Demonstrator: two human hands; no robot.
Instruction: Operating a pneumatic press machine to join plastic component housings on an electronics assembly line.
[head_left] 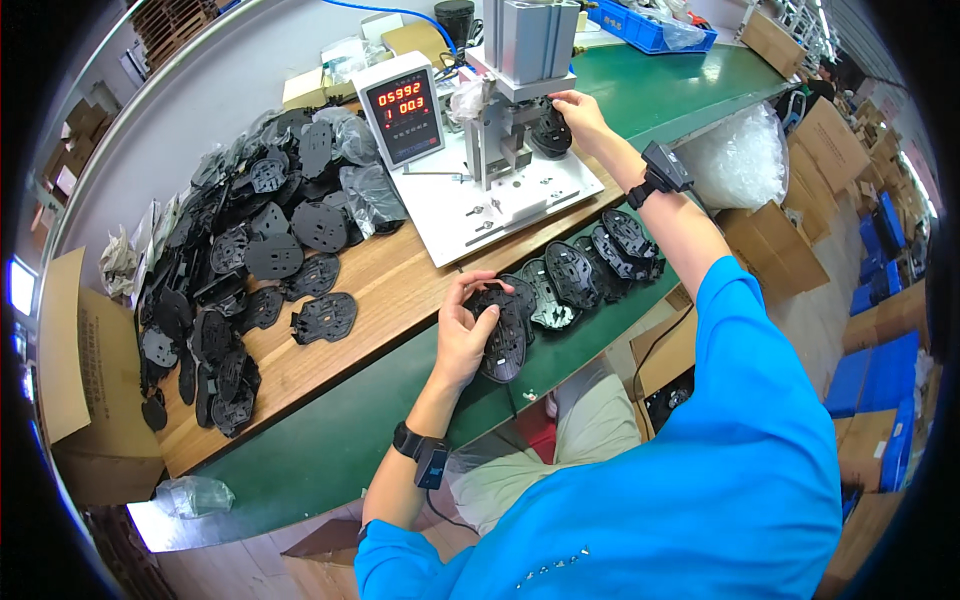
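Note:
My left hand is closed round a black plastic mouse shell, thumb on top, at the front edge of the bench. Reaching forward, my right hand pinches another black mouse shell at the right side of a small bench press. The press partly hides that shell. Between my hands, a row of black mouse shells lies on the green mat, some showing their insides. Flat black base plates lie on the wooden board to the left.
A large heap of black plastic parts and clear bags covers the left of the board. A counter box with red digits stands beside the press. Cardboard boxes flank the bench, and a blue crate sits at the back.

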